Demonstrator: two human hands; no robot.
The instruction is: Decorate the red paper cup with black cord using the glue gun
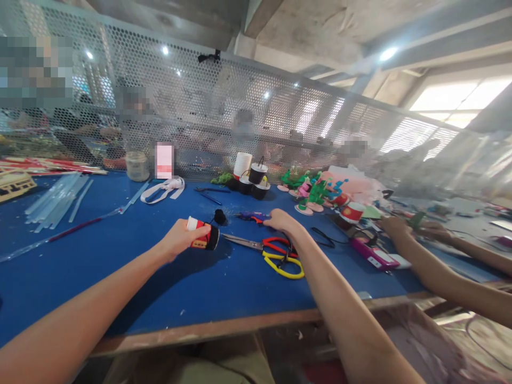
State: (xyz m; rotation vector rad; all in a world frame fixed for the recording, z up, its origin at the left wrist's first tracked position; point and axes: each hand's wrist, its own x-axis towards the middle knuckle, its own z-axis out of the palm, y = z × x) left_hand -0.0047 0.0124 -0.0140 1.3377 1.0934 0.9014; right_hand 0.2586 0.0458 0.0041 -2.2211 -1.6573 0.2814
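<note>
My left hand (178, 240) is closed around a small cylinder (201, 234), banded white, red and black, held tilted over the blue table. My right hand (283, 220) is closed at the end of a blue tool (254, 216) with a dark tip; its exact kind I cannot make out. Scissors (267, 248) with one red and one yellow handle lie between my hands, their blades pointing toward the cylinder. Just beyond the cylinder is a small black piece (220, 216).
Black-and-white cups (258, 173) and green figures (318, 193) stand at the back, before a perforated metal screen (188, 122). Clear glue sticks (60, 200) lie left. On the right, a co-worker's hand (396, 228) is near a purple box (374, 253).
</note>
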